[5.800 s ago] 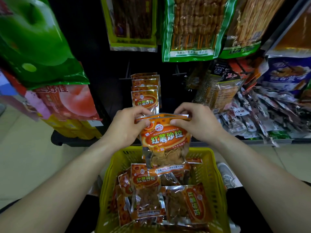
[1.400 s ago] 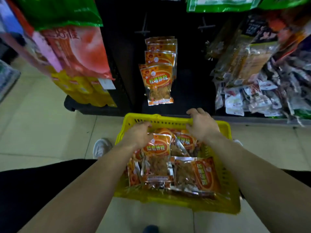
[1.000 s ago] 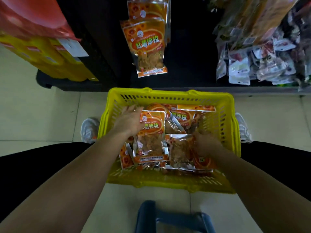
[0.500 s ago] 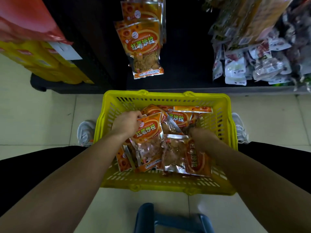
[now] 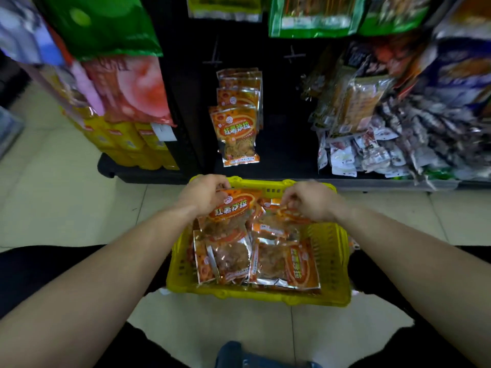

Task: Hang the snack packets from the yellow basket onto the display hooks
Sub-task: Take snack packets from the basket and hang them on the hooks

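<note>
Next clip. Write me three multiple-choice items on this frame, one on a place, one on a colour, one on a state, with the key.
1. Where are the hung orange packets relative to the yellow basket?
A. Beyond its far rim, on the dark panel
B. Inside it
C. Underneath it

2. What colour is the label of the packet held by the left hand?
A. Blue
B. Green
C. Orange

3. What is the right hand doing?
A. Lying flat on the floor
B. Pinching the top edge of a second packet over the basket
C. Holding the basket's near rim

Key: 1 A, they hang in a row on the panel past the far rim. 2 C, the label is an orange band with lettering. 3 B, the fingers are curled onto that packet's orange edge.
</note>
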A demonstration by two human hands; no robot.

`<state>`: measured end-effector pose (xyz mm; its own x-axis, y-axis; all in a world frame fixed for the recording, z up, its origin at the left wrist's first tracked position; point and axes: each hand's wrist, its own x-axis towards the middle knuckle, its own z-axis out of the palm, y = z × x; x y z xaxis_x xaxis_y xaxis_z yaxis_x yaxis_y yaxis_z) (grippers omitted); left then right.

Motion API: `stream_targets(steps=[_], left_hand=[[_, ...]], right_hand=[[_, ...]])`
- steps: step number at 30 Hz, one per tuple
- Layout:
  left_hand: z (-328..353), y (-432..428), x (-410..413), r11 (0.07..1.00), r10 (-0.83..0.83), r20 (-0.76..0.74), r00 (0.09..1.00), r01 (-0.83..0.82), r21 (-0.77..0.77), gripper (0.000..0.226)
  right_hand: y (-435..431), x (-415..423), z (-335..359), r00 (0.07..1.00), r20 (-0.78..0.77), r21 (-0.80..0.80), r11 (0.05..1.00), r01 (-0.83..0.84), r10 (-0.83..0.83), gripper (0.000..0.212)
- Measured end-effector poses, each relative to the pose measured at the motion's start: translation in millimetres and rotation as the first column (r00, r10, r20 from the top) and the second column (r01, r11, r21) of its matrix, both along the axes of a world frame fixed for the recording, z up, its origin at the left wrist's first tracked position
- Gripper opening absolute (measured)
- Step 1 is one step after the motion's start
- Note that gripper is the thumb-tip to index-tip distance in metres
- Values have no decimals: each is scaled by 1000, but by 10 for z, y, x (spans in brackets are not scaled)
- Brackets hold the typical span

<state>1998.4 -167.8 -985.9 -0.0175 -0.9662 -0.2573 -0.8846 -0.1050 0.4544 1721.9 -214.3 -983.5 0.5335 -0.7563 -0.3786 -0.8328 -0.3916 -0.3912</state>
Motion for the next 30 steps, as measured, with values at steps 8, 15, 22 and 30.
stream_targets(steps=[8,15,22,30], left_hand=[[926,-65,-8,981,-90,-212,973,50,-190,4],[1089,-125,-201,983,-131,-407,904,64,-173,7],[1046,-350,-278,979,-142,-397,907,69,-194,10],[917,-582,-349,971,-129,-415,901,29,-239,6]], right_hand=[[-81,55,1227,976,214,-260,965,17,41,11],[-148,299,1188,955,294,-410,907,100,27,20],[-406,451,1034,962,267,-390,906,162,-57,48],[-608,487,902,957,279,-317,934,166,-75,53]])
